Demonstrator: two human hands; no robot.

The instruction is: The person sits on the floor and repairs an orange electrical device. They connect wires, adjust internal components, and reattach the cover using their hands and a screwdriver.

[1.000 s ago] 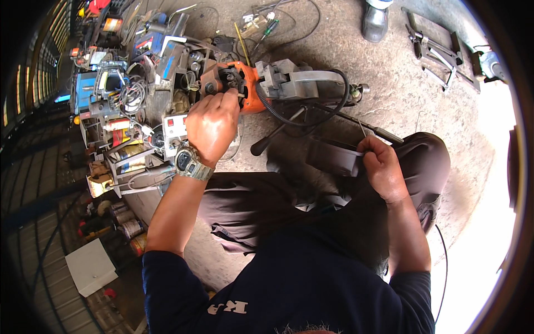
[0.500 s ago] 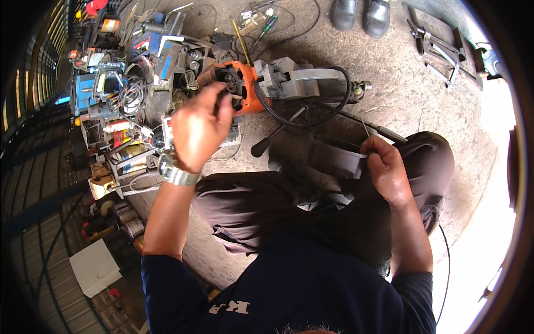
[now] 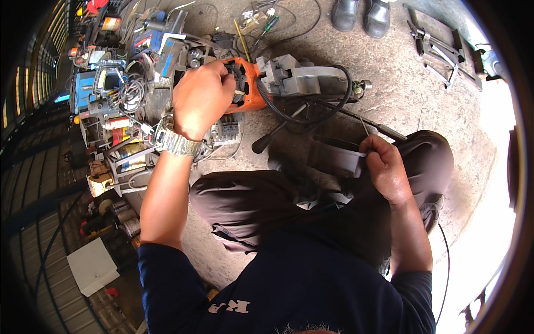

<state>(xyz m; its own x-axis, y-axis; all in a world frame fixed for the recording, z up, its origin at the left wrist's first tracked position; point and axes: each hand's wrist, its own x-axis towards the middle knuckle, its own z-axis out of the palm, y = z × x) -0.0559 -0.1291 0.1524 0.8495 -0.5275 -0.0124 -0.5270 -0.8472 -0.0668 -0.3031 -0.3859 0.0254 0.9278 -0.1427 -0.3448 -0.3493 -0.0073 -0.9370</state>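
My left hand is over the open end of an orange power-tool motor housing. Its fingers are curled in at the opening, and whatever they pinch is hidden. Dark inner motor parts show through the housing's gaps. A grey metal body with a curved handle and a black cable joins the housing on its right. My right hand is closed above my right thigh on a thin metal rod. Beside those fingers is a dark, cup-shaped cover; whether they touch its rim, I cannot tell.
Tools, coiled wires and cans crowd a low rack at the left. A green screwdriver lies on the concrete at the back. Black shoes stand at the far side, with a metal frame at the far right.
My left hand has come down closer to the orange housing, its back now turned more upward over the opening. My right hand and the rod have stayed nearly still.
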